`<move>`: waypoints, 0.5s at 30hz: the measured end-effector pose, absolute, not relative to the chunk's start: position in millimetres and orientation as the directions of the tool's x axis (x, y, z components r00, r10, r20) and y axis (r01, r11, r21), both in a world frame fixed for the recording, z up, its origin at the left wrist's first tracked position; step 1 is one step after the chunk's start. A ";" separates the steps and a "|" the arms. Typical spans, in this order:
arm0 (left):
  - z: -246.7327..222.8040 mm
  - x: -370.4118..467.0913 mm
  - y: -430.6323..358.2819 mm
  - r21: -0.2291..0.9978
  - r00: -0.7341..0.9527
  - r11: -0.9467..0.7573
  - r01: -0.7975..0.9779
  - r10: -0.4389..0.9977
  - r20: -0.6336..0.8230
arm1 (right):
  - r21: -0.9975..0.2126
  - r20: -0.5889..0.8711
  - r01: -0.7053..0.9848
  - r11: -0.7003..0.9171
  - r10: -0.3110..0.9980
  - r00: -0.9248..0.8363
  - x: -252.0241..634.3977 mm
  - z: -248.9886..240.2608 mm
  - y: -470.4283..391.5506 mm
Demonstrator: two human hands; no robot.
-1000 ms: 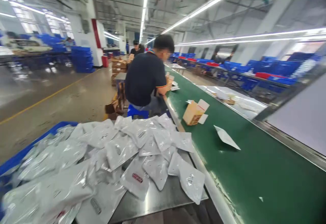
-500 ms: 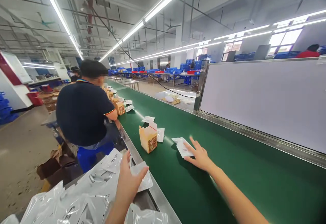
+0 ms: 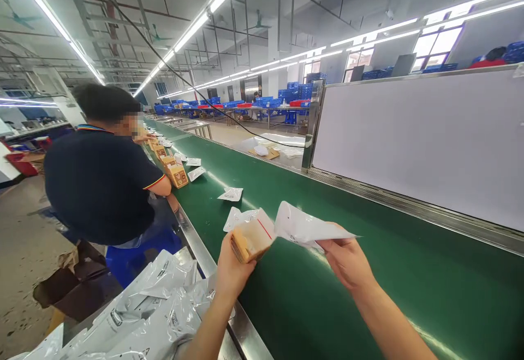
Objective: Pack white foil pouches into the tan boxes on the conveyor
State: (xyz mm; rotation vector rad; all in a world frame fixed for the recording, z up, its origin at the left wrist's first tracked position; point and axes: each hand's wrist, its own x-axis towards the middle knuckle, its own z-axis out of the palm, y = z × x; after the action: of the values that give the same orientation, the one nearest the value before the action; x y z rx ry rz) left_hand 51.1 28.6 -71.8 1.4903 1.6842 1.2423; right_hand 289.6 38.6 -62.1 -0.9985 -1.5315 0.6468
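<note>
My left hand point(image 3: 232, 270) is wrapped round a small yellow-brown carton point(image 3: 251, 241), tilted so that its open top and pale inside face me. Just right of the carton, my right hand point(image 3: 346, 256) pinches a white pouch point(image 3: 305, 225) by its right end. The pouch's other end comes close to the carton's rim; whether they touch I cannot tell. Behind the carton, another white pouch point(image 3: 232, 217) is partly hidden, and a further pouch point(image 3: 231, 194) lies on the green conveyor belt point(image 3: 286, 305).
A heap of white pouches point(image 3: 151, 305) fills the lower left beside the belt's metal edge point(image 3: 249, 335). A co-worker point(image 3: 98, 180) sits ahead on the left, near more cartons point(image 3: 174, 170) and pouches. A white panel point(image 3: 417, 147) stands along the belt's right side.
My left hand has moved from above the pouch heap to the carton and grasped it, tilting it. My right hand has picked the white pouch up off the belt.
</note>
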 end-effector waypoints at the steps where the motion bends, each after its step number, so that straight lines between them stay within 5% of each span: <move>1: -68.9 56.7 17.4 0.892 -0.180 -0.081 0.445 0.967 0.178 | -0.845 0.500 0.207 0.493 0.866 -0.021 287.5 -53.1 28.5; 7: -74.9 71.8 -26.5 0.796 -0.217 -0.189 0.575 0.903 0.370 | -0.788 0.502 0.291 0.543 0.839 -0.210 277.7 -21.3 -15.6; 12: -93.0 83.8 -33.3 0.582 -0.115 -0.328 0.744 0.795 0.595 | -0.073 0.733 0.718 0.692 0.525 -0.432 264.7 -13.8 -46.0; 15: -93.9 85.2 -33.6 0.559 -0.103 -0.355 0.749 0.771 0.628 | 0.063 0.659 0.700 0.711 0.497 -0.565 261.8 -15.3 -54.3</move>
State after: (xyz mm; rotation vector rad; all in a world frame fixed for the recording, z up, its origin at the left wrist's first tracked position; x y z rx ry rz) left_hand 85.2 -33.6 -93.9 2.0884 1.7701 1.4935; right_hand 261.8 -54.3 -15.3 -0.9065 -2.2913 -0.4242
